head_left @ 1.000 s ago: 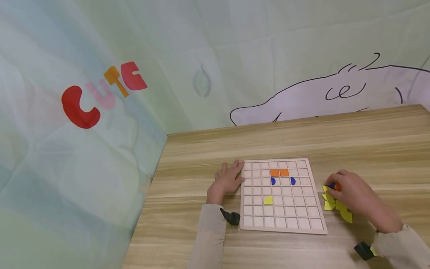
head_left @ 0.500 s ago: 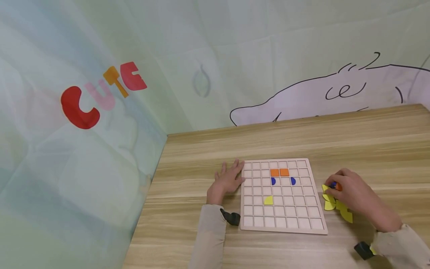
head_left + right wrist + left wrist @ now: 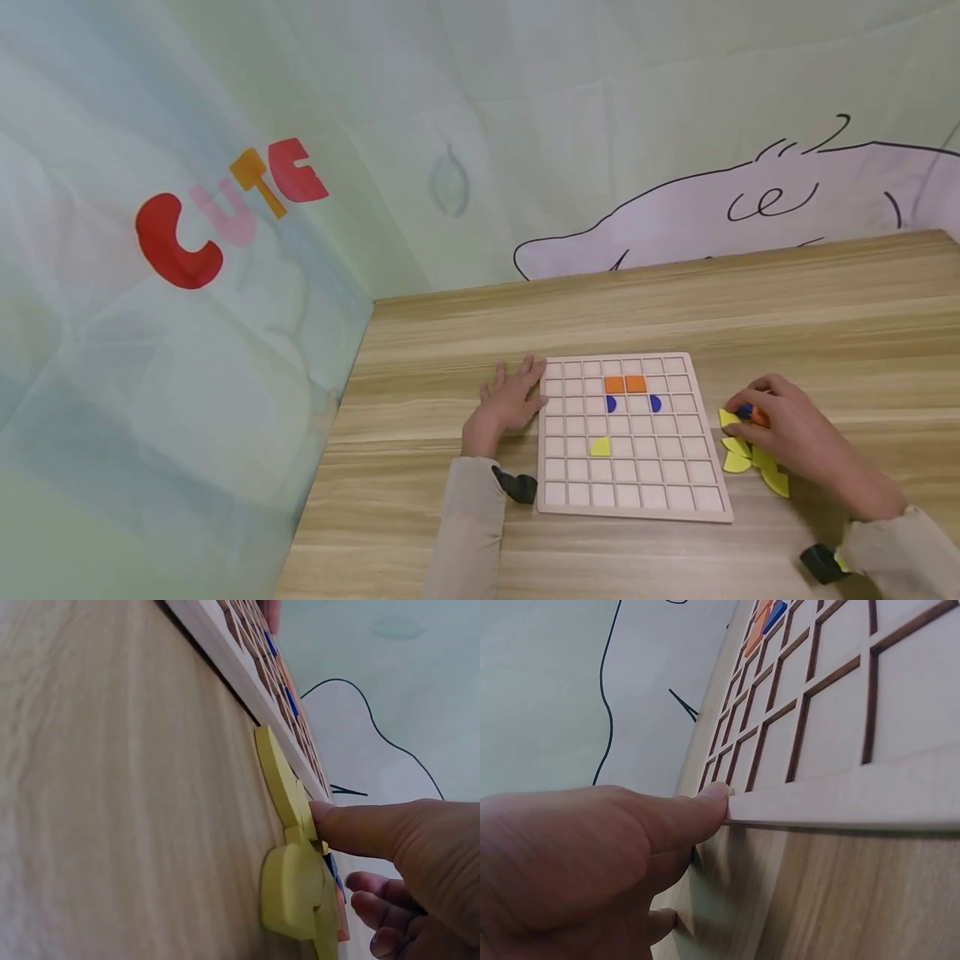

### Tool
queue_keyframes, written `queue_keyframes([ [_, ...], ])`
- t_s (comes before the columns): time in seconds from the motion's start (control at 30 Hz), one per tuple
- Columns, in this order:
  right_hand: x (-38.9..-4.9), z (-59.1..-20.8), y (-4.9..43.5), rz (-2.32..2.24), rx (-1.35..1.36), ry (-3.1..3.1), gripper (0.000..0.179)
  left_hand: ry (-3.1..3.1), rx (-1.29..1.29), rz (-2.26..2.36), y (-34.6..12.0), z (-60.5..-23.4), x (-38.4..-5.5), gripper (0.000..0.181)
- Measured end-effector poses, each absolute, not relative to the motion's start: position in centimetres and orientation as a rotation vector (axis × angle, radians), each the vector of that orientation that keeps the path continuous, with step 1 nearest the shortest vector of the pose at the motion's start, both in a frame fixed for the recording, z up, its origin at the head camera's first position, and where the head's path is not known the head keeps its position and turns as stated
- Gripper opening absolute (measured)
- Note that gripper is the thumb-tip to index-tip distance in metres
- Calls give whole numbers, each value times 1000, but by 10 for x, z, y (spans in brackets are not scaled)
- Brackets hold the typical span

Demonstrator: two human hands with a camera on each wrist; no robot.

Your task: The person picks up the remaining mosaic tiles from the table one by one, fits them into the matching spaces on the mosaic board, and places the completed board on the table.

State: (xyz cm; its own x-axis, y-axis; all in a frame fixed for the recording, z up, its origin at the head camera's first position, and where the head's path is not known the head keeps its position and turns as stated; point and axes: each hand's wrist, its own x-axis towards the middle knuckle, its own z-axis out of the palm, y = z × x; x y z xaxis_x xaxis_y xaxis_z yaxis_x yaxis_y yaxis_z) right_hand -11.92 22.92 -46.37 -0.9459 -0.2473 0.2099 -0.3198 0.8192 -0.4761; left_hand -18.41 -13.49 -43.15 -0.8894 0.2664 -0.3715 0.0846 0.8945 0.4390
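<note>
A wooden grid board (image 3: pixel 542 467) lies flat on the table. My left hand (image 3: pixel 507 407) rests at its left side with fingers spread; in the left wrist view the thumb (image 3: pixel 714 793) touches the board's edge. To the right of the board, my right hand (image 3: pixel 798 433) bends over a small pile, with a yellow piece (image 3: pixel 727 418) pinched between thumb and index finger. Several yellow curved pieces (image 3: pixel 776 482) overlap below that hand. A blue piece (image 3: pixel 744 412) and an orange piece (image 3: pixel 760 417) show partly under its fingers. The index fingertip is hidden in the right wrist view.
Set in the board's cells are two orange squares (image 3: pixel 614 385), two blue half-circles (image 3: pixel 611 404) and one yellow quarter-circle (image 3: pixel 601 447). A printed cloth wall (image 3: pixel 450 250) borders the wooden table (image 3: pixel 420 350) at the back and left.
My right hand shifts only slightly over the pile, and the yellow pieces beneath it slide a little. The left hand and the pieces set in the board stay put.
</note>
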Motion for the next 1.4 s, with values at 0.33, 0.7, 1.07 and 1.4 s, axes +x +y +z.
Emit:
queue_keyframes([
  [0.33, -120, -471, 229, 852, 418, -2819, 19, 2636, 260, 565, -135, -433, -185, 59],
  [0.7, -118, -465, 221, 937, 407, -2771, 23, 2636, 257, 547, -135, -434, -186, 59],
  [1.07, -119, -457, 207, 916, 477, -2693, 18, 2642, 260, 537, -135, -434, -185, 59],
  [1.4, -122, -456, 193, 959, 482, -2669, 19, 2650, 273, 547, -135, -432, -184, 58],
])
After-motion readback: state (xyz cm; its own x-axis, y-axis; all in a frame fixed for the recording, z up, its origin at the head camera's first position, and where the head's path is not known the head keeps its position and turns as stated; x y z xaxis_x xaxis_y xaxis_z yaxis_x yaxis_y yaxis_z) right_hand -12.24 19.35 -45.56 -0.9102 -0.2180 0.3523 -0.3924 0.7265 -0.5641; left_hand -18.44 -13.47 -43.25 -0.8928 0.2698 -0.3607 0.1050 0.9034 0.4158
